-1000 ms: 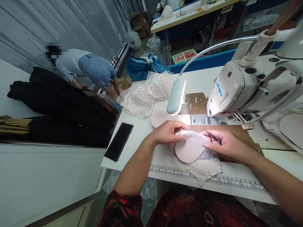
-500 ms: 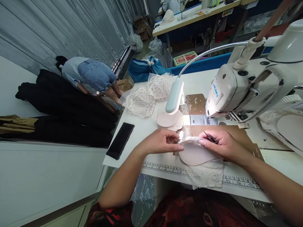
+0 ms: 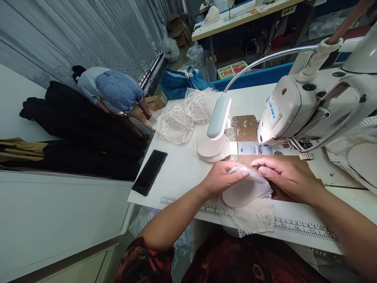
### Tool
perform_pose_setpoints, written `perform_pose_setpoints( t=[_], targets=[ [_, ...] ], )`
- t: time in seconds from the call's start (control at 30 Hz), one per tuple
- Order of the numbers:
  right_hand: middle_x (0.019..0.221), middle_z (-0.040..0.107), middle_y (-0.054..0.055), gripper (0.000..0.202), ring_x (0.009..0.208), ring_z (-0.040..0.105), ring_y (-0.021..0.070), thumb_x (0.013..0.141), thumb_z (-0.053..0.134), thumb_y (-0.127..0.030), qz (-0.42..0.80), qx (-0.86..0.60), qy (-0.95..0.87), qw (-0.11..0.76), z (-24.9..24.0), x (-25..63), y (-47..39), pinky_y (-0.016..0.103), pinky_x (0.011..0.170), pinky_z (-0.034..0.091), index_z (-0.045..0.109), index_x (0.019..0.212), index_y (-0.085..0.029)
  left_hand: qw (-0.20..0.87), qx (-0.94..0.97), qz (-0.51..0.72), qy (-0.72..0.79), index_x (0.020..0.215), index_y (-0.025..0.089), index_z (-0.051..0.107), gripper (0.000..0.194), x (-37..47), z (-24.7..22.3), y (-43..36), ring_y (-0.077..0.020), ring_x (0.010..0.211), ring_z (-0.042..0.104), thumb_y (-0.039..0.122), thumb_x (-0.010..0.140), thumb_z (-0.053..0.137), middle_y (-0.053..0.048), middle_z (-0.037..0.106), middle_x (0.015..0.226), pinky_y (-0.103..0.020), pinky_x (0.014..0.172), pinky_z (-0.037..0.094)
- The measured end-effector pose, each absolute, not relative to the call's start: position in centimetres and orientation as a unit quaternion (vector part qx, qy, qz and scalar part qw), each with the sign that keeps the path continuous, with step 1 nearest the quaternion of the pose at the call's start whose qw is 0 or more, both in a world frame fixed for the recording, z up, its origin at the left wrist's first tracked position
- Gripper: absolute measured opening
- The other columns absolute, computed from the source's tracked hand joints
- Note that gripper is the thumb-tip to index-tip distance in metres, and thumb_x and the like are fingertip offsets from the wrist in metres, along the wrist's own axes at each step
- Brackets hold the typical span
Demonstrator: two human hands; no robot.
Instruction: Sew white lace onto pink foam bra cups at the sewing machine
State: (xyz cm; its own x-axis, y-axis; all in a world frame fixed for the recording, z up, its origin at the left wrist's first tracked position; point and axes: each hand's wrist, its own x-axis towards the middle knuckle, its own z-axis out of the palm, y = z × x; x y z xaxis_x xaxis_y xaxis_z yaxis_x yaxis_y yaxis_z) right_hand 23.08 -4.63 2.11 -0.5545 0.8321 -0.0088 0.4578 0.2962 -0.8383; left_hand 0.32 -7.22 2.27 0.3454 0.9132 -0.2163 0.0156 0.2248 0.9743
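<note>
Where the lamp shines on the white counter, we see 1 pale cup with a lace trim, near the front edge and before the sewing machine. The left hand holds the cup from the side, its grip pinching the trimmed upper edge between thumb and fingers. The right hand is just beside the same edge, thumb and fingers close together; whether its grip pinches anything we cannot tell. Below the cup, we observe a lace flap spread across the printed ruler and reaching the front edge of the counter.

Behind the right hand lies a brown board. Beyond the left hand we find 1 more cup, an oval liner, near the metal plate of the machine. Farther back are 2 lace cups, side by side. A black phone lies at the left end of the counter, well apart from both hands. Past the far edge we note a blue bag and a green basket; to the left, 1 person bends forward beyond dark cloth.
</note>
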Motion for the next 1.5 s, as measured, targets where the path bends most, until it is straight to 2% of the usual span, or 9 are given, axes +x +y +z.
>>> perform_pose_setpoints(
  t=[0.53, 0.6, 0.73, 0.87, 1.0, 1.2, 1.3, 1.4, 1.5],
  targets=[
    [0.085, 0.069, 0.003, 0.028, 0.079, 0.062, 0.0196, 0.095, 0.052, -0.046, 0.469, -0.406, -0.751, 0.226, 2.6, 21.6, -5.2, 0.032, 0.07, 0.049, 0.068, 0.088, -0.025, 0.65, 0.564, 0.277, 0.428, 0.084, 0.012, 0.073, 0.034, 0.3, 1.9, -6.8, -0.0133, 0.072, 0.058, 0.045, 0.083, 0.069, -0.005, 0.067, 0.079, -0.024, 0.067, 0.044],
    [0.084, 0.069, 0.004, 0.03, 0.078, 0.063, 0.0201, 0.095, 0.051, -0.048, 0.464, -0.43, -0.734, 0.247, 1.9, 21.9, -5.1, 0.032, 0.069, 0.05, 0.066, 0.088, -0.023, 0.595, 0.626, 0.242, 0.444, 0.085, 0.013, 0.073, 0.035, -0.2, 2.9, -7.0, -0.0137, 0.071, 0.058, 0.046, 0.087, 0.064, -0.004, 0.066, 0.077, -0.024, 0.066, 0.044],
    [0.101, 0.072, 0.008, 0.032, 0.09, 0.068, 0.0246, 0.093, 0.054, -0.048, 0.398, -0.488, -0.718, 0.295, 1.1, 22.1, -5.4, 0.036, 0.073, 0.055, 0.062, 0.112, -0.024, 0.33, 0.761, 0.21, 0.518, 0.081, 0.016, 0.072, 0.032, -2.3, 5.4, -6.2, -0.018, 0.075, 0.06, 0.045, 0.089, 0.061, -0.005, 0.066, 0.075, -0.028, 0.069, 0.046],
    [0.118, 0.068, 0.011, 0.033, 0.097, 0.066, 0.0238, 0.09, 0.053, -0.025, 0.236, -0.33, -0.88, 0.249, 1.1, 20.5, -6.6, 0.034, 0.076, 0.052, 0.06, 0.123, -0.024, 0.217, 0.732, 0.253, 0.594, 0.105, 0.02, 0.07, 0.031, -4.1, 5.7, -2.7, -0.0257, 0.098, 0.064, 0.043, 0.085, 0.062, -0.01, 0.069, 0.107, -0.032, 0.079, 0.05],
    [0.095, 0.065, 0.002, 0.017, 0.062, 0.053, 0.0121, 0.079, 0.052, -0.009, 0.172, -0.271, -0.945, 0.063, 0.7, 19.5, -7.0, 0.027, 0.052, 0.032, 0.062, 0.083, -0.022, 0.302, 0.654, 0.21, 0.661, 0.115, 0.02, 0.064, 0.048, -4.6, 4.6, 1.2, -0.0306, 0.113, 0.06, 0.035, 0.071, 0.072, -0.011, 0.065, 0.122, -0.033, 0.088, 0.049],
    [0.072, 0.061, 0.002, 0.017, 0.061, 0.048, 0.0138, 0.056, 0.059, -0.006, 0.179, -0.362, -0.915, 0.018, 1.7, 23.0, -6.2, 0.028, 0.05, 0.022, 0.049, 0.058, -0.019, 0.411, 0.628, 0.193, 0.632, 0.087, 0.016, 0.067, 0.025, -5.2, 3.7, 1.2, -0.0263, 0.083, 0.066, 0.033, 0.07, 0.07, -0.006, 0.07, 0.083, -0.03, 0.068, 0.049],
    [0.075, 0.064, 0.002, 0.013, 0.07, 0.055, 0.0171, 0.073, 0.053, -0.01, 0.264, -0.393, -0.878, 0.064, 2.7, 23.9, -5.3, 0.028, 0.06, 0.036, 0.058, 0.068, -0.021, 0.48, 0.614, 0.211, 0.59, 0.083, 0.014, 0.066, 0.027, -5.2, 3.7, -0.1, -0.0229, 0.075, 0.065, 0.039, 0.074, 0.067, -0.005, 0.068, 0.076, -0.028, 0.063, 0.047],
    [0.096, 0.067, 0.006, 0.025, 0.084, 0.059, 0.0209, 0.094, 0.047, -0.038, 0.426, -0.457, -0.759, 0.181, 3.2, 23.0, -4.3, 0.033, 0.071, 0.044, 0.066, 0.1, -0.023, 0.544, 0.596, 0.236, 0.541, 0.083, 0.013, 0.066, 0.031, -4.7, 3.7, -0.9, -0.0195, 0.074, 0.063, 0.043, 0.076, 0.066, -0.005, 0.067, 0.078, -0.027, 0.064, 0.046],
    [0.067, 0.056, 0.0, 0.051, 0.057, 0.048, 0.0153, 0.093, 0.042, -0.062, 0.558, -0.512, -0.611, 0.228, 2.8, 21.3, -3.8, 0.029, 0.054, 0.038, 0.059, 0.117, -0.021, 0.587, 0.574, 0.256, 0.511, 0.084, 0.013, 0.065, 0.032, -4.2, 3.4, -1.4, -0.0163, 0.074, 0.06, 0.043, 0.074, 0.069, -0.003, 0.066, 0.08, -0.025, 0.065, 0.045]
  ],
)
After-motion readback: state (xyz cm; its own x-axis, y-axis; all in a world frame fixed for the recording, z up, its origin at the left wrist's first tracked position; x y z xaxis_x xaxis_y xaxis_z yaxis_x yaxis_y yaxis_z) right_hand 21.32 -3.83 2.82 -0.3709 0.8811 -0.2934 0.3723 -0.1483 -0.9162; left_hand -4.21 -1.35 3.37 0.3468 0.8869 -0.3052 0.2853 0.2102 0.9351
